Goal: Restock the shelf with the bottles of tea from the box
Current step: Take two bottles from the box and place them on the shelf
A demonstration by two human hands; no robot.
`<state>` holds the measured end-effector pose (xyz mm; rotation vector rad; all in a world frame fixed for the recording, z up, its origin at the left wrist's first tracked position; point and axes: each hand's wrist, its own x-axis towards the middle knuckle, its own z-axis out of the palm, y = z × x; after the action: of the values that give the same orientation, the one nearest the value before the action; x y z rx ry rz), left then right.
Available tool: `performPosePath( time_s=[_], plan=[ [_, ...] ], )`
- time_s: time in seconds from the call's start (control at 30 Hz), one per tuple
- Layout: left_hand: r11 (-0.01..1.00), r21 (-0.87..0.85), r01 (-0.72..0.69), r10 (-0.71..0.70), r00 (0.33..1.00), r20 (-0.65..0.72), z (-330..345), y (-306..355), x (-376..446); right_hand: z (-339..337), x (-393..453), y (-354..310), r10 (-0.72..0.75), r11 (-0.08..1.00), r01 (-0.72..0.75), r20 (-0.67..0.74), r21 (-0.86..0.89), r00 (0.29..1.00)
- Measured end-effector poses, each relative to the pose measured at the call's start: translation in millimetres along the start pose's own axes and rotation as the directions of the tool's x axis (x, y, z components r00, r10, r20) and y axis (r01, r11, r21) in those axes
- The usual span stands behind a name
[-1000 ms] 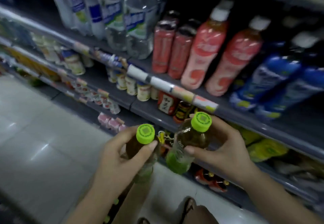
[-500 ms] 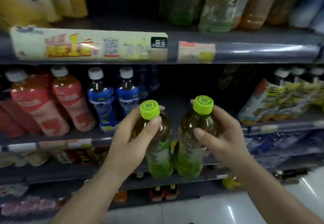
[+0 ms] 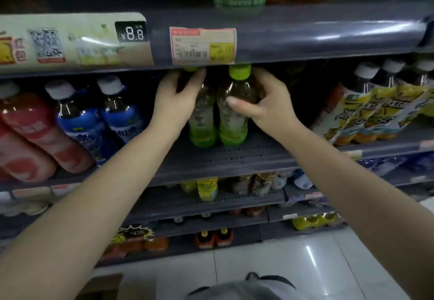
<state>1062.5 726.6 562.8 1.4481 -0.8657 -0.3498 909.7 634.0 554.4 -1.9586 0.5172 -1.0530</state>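
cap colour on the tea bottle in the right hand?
Lime green cap on the tea bottle in the right hand; head view.

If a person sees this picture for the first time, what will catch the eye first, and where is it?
First, two clear plastic tea bottles with lime-green caps, the left bottle and the right bottle, upright side by side on the grey perforated metal shelf at centre. The left hand and right hand each grip one. Next, the black digital price tag reading 8.8, upper left.
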Motion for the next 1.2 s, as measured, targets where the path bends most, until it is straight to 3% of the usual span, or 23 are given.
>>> performPosePath(
  time_s=[0.1, 0.3, 0.43, 0.53, 0.63, 0.77, 0.87, 0.93, 1.1, 1.2],
  plan=[
    [0.998, 0.049, 0.031, -0.031, 0.999, 0.011, 2, -13, 16, 8, 18, 17, 0.131, 0.987, -0.126, -0.035, 0.104, 0.991],
    [0.992, 0.044, 0.119, -0.121, 0.991, 0.063, 1, -30, 29, 19, 32, 34, 0.199, 0.976, -0.199, -0.014, -0.093, 0.980],
    [0.983, 0.153, 0.103, -0.129, 0.977, 0.167, 0, -32, 29, 11, 39, 30, 0.248, 0.956, -0.215, 0.160, -0.199, 0.955],
    [0.973, 0.157, 0.170, -0.202, 0.955, 0.216, -5, -40, 29, -2, 40, 29, 0.277, 0.940, -0.196, 0.286, -0.281, 0.917],
    [0.954, 0.262, 0.144, -0.214, 0.941, 0.261, -7, -56, 20, 1, 39, 29, 0.233, 0.917, -0.147, 0.198, -0.370, 0.952],
    [0.970, 0.204, 0.130, -0.175, 0.959, 0.222, -5, -72, 11, 29, 29, 37, 0.215, 0.920, -0.227, -0.071, -0.320, 0.974],
    [0.954, 0.234, 0.187, -0.221, 0.967, 0.129, -7, -87, 5, 32, 17, 49, 0.336, 0.925, -0.328, 0.013, -0.193, 0.942],
    [0.939, 0.286, 0.188, -0.232, 0.964, 0.127, -9, -100, -4, 30, 7, 61, 0.376, 0.907, -0.349, 0.084, -0.235, 0.923],
    [0.931, 0.330, 0.158, -0.213, 0.967, 0.137, -12, -109, -3, 32, 6, 72, 0.397, 0.879, -0.366, 0.044, -0.306, 0.917],
    [0.898, 0.409, 0.165, -0.202, 0.978, 0.048, -4, -102, 0, 37, 7, 72, 0.388, 0.877, -0.362, 0.022, -0.318, 0.921]
  ],
)
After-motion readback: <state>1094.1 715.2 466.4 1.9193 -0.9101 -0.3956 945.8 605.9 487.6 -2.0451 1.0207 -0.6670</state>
